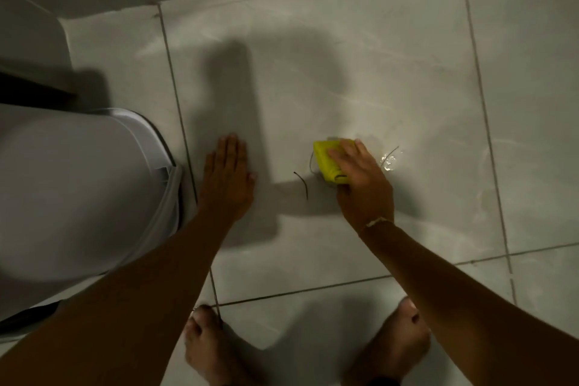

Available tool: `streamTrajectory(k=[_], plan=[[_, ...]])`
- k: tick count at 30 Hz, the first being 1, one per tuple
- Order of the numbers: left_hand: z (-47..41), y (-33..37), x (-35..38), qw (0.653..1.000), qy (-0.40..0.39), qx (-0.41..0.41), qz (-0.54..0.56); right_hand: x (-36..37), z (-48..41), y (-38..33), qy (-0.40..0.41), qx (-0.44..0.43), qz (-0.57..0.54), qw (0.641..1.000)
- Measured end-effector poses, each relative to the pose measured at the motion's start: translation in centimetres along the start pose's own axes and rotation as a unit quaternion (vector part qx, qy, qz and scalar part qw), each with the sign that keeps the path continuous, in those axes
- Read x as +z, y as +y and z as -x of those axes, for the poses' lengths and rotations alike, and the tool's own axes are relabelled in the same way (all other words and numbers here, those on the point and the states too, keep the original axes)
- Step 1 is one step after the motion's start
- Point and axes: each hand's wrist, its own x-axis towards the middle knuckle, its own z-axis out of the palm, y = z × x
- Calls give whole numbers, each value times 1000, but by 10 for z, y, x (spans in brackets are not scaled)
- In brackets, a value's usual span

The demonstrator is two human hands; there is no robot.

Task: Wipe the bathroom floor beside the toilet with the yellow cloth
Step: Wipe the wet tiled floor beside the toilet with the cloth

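Head view, one item: our right hand (pixel 360 185) lay pressed flat over the folded yellow cloth (pixel 327 163), fingers spread across its top and thumb side hidden, so we held it down against the floor (pixel 344 66) rather than pinching it. The cloth sat under the fingers, its near corner sticking out on the thumbward side. Our left hand (pixel 227 178) was flat and empty on the tile, fingers together, well apart from the cloth and just beside the toilet (pixel 78 191).

Risks, as we judged them:
- Two dark hair-like strands (pixel 302 185) lay just beside the cloth on the side toward the left hand; a stroke away from them would likely miss them or only smear them along.
- A wet patch (pixel 388 161) glinted just past the fingertips on the far side of the grip; with bare feet (pixel 206 348) near, a slip looked possible.
- The flat hold could let the folded cloth unfold or slide out under a fast stroke.

Surface and room:
- Large pale glossy tiles, thin dark grout lines, streaky sheen.
- Dim light, hard shadows of our arms.
- Wall base beyond the fingertips.
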Motion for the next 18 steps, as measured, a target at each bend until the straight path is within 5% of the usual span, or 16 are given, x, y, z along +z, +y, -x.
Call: streamTrajectory(k=[4, 7, 13, 18], plan=[[-4, -6, 15, 1000, 15, 5, 7, 28, 12, 12, -168, -76, 127, 975], [-6, -11, 20, 1000, 18, 14, 2, 34, 18, 21, -137, -76, 149, 976], [-7, -15, 26, 999, 34, 20, -2, 50, -58, -9, -81, 70, 123, 987], [-11, -18, 24, 999, 32, 30, -5, 43, -18, 0, -168, -127, 176, 962]])
